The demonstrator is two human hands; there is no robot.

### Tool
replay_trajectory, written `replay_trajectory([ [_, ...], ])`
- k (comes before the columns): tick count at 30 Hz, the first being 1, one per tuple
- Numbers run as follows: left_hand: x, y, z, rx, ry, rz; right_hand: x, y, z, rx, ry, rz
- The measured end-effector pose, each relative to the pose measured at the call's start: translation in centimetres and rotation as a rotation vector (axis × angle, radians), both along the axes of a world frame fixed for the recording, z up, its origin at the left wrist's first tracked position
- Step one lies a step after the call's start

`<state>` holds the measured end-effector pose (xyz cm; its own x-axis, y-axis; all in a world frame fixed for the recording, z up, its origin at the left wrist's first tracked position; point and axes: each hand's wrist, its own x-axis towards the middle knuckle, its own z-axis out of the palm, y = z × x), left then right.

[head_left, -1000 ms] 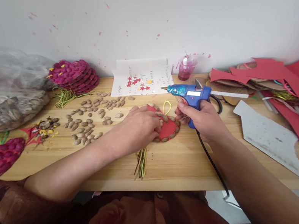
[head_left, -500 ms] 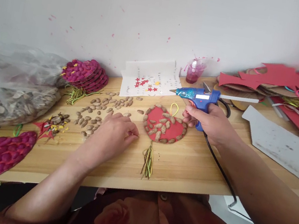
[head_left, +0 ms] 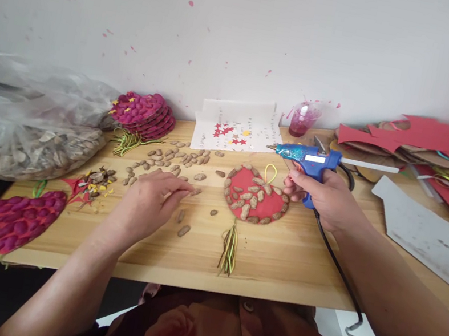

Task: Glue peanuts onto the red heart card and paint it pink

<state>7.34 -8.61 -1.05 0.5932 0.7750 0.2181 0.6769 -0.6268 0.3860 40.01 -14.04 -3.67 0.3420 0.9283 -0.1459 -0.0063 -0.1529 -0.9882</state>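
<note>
My right hand [head_left: 330,198] is wrapped round the handle of a blue hot glue gun [head_left: 304,158], its nozzle pointing left and a white glue stick [head_left: 370,165] jutting from the back. Below the nozzle lies a round red disc [head_left: 270,204] rimmed with peanuts, more peanuts on its face, a yellow loop at the top and a yarn tassel [head_left: 230,247] below. My left hand [head_left: 151,201] hovers left of the disc, fingertips pinched on a peanut [head_left: 195,192]. Loose peanuts [head_left: 184,231] lie under and around it; others behind are partly hidden by the hand.
At left are a plastic bag [head_left: 31,151], a stack of pink-covered discs [head_left: 142,113] and another pink disc [head_left: 19,221]. Printed paper with stars [head_left: 236,126] and a cup of pink liquid [head_left: 300,120] stand by the wall. Red offcuts [head_left: 421,136] and grey board [head_left: 425,232] lie right.
My left hand has drawn back leftward and now pinches a peanut. Several peanuts now lie apart between it and the disc. The glue gun stays in my right hand; the view has shifted slightly.
</note>
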Motion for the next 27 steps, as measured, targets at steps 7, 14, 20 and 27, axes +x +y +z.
replay_trajectory([
  [7,-0.6,-0.1,0.1,-0.029,0.004,0.103,0.1,0.0,0.0,-0.004,0.013,0.001],
  [14,2.2,0.6,-0.5,0.03,-0.011,-0.057,0.1,-0.1,-0.1,0.003,0.008,-0.008],
  [20,7.5,1.9,0.4,0.119,0.148,-0.242,-0.3,-0.1,0.5,-0.01,-0.008,-0.017],
  [27,10.8,2.6,0.8,0.108,0.405,-0.237,-0.3,0.0,0.3,-0.013,0.021,0.01],
])
